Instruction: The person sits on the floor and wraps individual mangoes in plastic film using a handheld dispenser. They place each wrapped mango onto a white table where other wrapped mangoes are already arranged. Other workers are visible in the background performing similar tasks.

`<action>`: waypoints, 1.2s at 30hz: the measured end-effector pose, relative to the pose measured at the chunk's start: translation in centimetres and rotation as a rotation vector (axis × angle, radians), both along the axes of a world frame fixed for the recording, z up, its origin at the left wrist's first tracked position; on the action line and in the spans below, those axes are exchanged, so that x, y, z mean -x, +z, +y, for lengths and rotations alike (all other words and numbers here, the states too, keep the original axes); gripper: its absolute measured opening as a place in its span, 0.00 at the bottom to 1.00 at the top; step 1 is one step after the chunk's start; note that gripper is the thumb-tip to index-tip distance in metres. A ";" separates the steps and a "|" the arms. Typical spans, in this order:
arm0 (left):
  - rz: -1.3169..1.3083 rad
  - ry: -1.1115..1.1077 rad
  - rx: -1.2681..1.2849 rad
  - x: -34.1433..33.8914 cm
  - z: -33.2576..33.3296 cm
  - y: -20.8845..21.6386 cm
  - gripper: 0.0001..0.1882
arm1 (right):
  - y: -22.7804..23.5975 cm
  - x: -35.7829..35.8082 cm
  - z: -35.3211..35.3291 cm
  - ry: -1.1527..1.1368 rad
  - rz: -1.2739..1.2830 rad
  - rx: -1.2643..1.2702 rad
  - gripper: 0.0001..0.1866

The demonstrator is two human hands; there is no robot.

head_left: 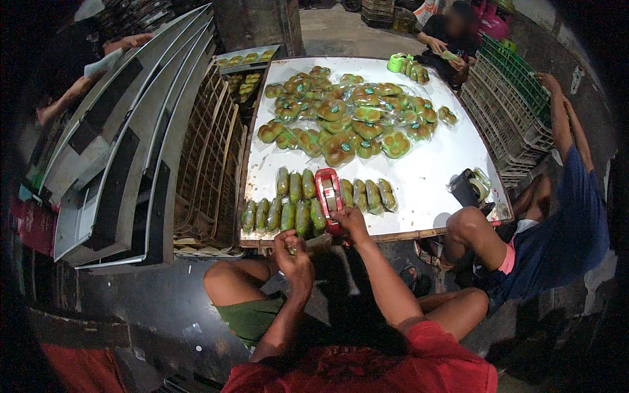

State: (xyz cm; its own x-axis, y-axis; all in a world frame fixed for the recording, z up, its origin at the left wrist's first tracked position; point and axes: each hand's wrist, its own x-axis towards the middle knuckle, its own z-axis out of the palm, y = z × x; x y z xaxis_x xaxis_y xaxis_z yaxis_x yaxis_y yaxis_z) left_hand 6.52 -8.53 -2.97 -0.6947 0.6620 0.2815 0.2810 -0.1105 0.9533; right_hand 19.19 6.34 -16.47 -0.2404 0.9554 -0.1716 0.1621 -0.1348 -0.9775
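My left hand (293, 259) is closed at the table's near edge, with its fingers pinched round a clear plastic bag (319, 244). A little green shows at the fingers; most of the bag's contents are hidden. My right hand (351, 226) has its fingers closed at the near end of a red tape dispenser (327, 190), which lies lengthwise on the table. Whether a strip of tape is between those fingers is too small to tell. Wrapped long green buns (287, 215) stand in rows left of the dispenser, and more wrapped buns (372, 196) lie right of it.
A large pile of bagged round green-brown buns (354, 118) covers the far part of the white table (419, 177). A black tape dispenser (466, 188) sits at the right. Stacked crates (504, 111) and leaning trays (141, 150) flank the table. Other people sit right and far right.
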 end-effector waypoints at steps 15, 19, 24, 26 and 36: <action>0.196 0.038 0.123 1.6 -0.9 -1.3 0.07 | 12.2 -0.2 -9.4 0.208 0.385 -0.004 0.16; 0.123 -0.026 0.105 0.3 -0.4 -0.7 0.07 | 11.8 1.1 -9.6 0.122 0.339 -0.201 0.19; 0.133 -0.061 0.104 1.4 -0.7 -0.3 0.10 | 14.0 0.7 -10.7 0.163 -0.028 -0.535 0.18; -0.057 -0.256 0.129 2.5 -0.5 0.0 0.14 | 13.9 0.1 -10.2 0.309 -0.211 -0.681 0.17; 0.266 -0.502 0.269 1.8 -0.2 -0.2 0.31 | 13.8 -1.0 -8.8 0.035 0.891 0.487 0.27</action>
